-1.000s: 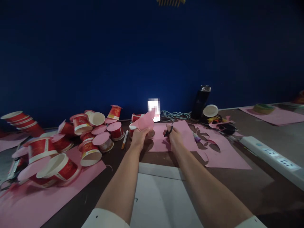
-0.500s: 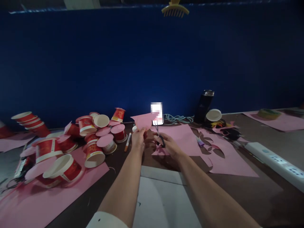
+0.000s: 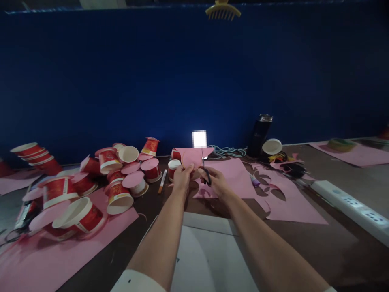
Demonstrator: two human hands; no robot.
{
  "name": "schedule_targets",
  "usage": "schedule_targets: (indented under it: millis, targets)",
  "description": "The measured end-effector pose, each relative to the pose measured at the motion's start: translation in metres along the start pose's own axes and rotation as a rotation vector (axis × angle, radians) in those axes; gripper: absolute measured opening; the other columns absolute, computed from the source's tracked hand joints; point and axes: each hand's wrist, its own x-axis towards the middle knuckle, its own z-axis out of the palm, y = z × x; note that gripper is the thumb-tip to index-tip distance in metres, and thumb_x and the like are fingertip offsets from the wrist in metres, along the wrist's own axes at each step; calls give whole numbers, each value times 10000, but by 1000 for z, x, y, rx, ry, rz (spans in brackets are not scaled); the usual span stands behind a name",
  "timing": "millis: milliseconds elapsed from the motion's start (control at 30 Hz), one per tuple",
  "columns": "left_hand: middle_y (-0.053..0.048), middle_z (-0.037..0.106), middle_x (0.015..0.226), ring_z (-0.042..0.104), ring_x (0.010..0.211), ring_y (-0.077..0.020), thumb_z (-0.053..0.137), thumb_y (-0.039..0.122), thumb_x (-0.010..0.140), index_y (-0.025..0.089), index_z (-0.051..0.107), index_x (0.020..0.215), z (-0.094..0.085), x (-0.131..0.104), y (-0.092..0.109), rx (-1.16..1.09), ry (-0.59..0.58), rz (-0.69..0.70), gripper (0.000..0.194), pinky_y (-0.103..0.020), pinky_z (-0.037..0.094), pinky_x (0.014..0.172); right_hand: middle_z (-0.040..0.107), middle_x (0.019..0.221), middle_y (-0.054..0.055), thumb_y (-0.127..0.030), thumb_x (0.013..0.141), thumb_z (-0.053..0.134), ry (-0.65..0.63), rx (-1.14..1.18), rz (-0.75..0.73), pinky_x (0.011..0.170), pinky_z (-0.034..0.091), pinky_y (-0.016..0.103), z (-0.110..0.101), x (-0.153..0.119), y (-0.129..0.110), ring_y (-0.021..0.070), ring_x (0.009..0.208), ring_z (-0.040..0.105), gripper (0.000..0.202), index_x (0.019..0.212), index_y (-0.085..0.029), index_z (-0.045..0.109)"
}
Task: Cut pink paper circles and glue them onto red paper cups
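My left hand [image 3: 184,178] pinches a piece of pink paper [image 3: 191,157] with a round outline on it, thumb on top. Closed round the dark handles of a pair of scissors [image 3: 207,174], my right hand [image 3: 216,181] holds the blades upright against the right side of the paper. Whether the blades are apart is too small to tell. Just behind my left hand stands a red and white paper cup [image 3: 174,167]. Beneath and right of the scissors lies a larger pink sheet [image 3: 234,178] on the brown table.
Many red paper cups [image 3: 120,198], some topped with pink discs, crowd the left side. A marker [image 3: 162,181] lies beside them. To the right are cut pink paper [image 3: 291,202], a dark flask [image 3: 259,136] and a white power strip [image 3: 349,207]. A blue partition [image 3: 152,81] rises behind.
The pink paper has turned and come lower in my left hand, uncovering the cup behind. The scissors have shifted slightly right and stay at the paper's edge.
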Motion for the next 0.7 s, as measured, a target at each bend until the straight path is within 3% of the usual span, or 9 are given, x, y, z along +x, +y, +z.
schedule_targets:
  millis: [433, 700]
  targets:
    - [20, 533, 560, 433, 490, -79, 701, 350, 619, 122, 612, 707, -3, 1, -3, 117, -81, 37, 260, -217, 342, 500, 575, 667, 1, -492, 623, 717, 44, -44, 18, 602, 428, 259, -1, -1, -4, 104, 580, 516, 395, 816, -148, 686]
    - [23, 524, 553, 428, 487, -79, 701, 370, 617, 134, 592, 666, -5, 2, -4, 110, -93, 33, 265, -216, 328, 491, 581, 665, 6, -508, 618, 716, 53, -67, 30, 574, 411, 251, -2, 0, -5, 109, 579, 507, 483, 937, -146, 700]
